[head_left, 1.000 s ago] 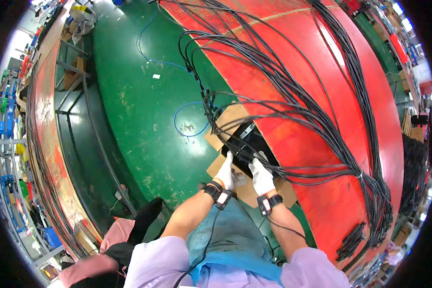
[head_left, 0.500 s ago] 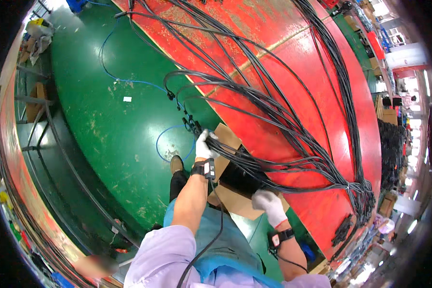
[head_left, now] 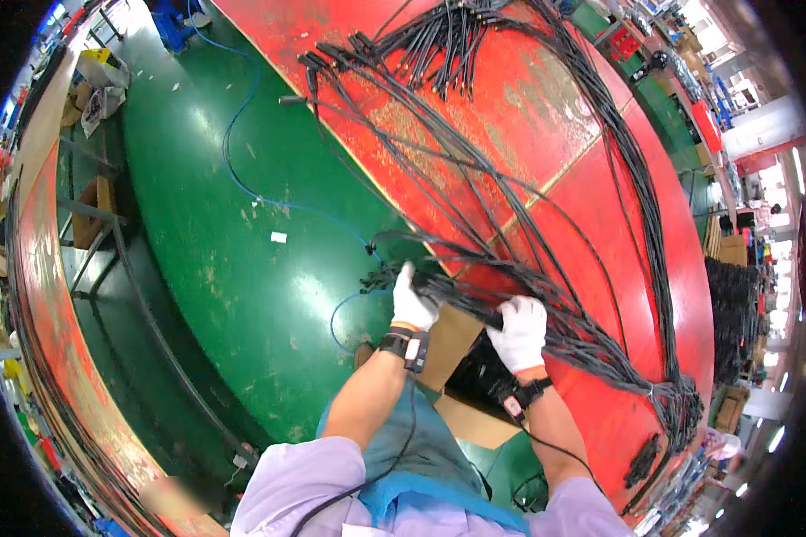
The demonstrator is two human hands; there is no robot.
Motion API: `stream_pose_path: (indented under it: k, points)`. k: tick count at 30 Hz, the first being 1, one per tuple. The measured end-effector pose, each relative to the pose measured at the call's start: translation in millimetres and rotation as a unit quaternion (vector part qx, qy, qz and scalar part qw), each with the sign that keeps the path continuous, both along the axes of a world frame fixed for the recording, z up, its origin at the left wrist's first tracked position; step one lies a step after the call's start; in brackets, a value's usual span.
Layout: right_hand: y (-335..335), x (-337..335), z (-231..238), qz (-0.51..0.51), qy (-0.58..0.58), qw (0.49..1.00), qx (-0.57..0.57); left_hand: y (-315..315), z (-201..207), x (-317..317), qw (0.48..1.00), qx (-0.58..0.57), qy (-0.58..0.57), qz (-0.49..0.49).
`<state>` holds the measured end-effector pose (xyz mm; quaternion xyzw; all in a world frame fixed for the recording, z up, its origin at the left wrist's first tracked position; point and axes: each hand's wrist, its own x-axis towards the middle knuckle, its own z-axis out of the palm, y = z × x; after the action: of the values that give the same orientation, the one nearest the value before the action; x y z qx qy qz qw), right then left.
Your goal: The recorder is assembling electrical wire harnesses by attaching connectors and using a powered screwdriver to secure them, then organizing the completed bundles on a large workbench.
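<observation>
A factory floor — painted green floor (head_left: 242, 268), long red workbench (head_left: 475, 116), bundled black cables (head_left: 528, 233).

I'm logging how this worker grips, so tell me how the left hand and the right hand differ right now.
The left hand is reached farther forward, at the table's edge over the green floor; the right hand sits nearer the body, over the cardboard box. The left hand grips the cable bundle near its loose end, the right farther along it. Both wear white gloves and dark wristbands, and both are closed on the same black bundle.
</observation>
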<state>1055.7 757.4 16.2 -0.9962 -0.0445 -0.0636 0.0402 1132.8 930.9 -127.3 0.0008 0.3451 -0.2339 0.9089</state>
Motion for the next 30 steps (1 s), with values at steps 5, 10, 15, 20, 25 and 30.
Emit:
stream_pose_path:
  k: [5, 10, 15, 20, 25, 30]
  points:
    - [-19, 3, -8, 0.025, -0.005, 0.999, 0.028, 54, -19, 70, 0.982, 0.086, 0.095, 0.142]
    - [-40, 7, -17, -0.001, 0.038, 0.997, 0.072, 75, 11, 118, 0.979, 0.176, -0.052, 0.088]
    - [-55, 20, -18, -0.036, 0.034, 0.994, 0.095, 88, 88, 171, 0.951, 0.25, -0.176, 0.049]
    - [-51, 50, -15, -0.077, 0.038, 0.993, 0.083, 118, 111, 275, 0.627, 0.756, -0.155, -0.103]
    - [-21, 110, 22, -0.098, 0.082, 0.979, 0.159, 92, 131, 301, 0.359, 0.878, -0.121, -0.294]
    - [10, 254, 16, -0.02, 0.042, 0.981, 0.191, 92, 117, 304, 0.323, 0.895, -0.088, -0.293]
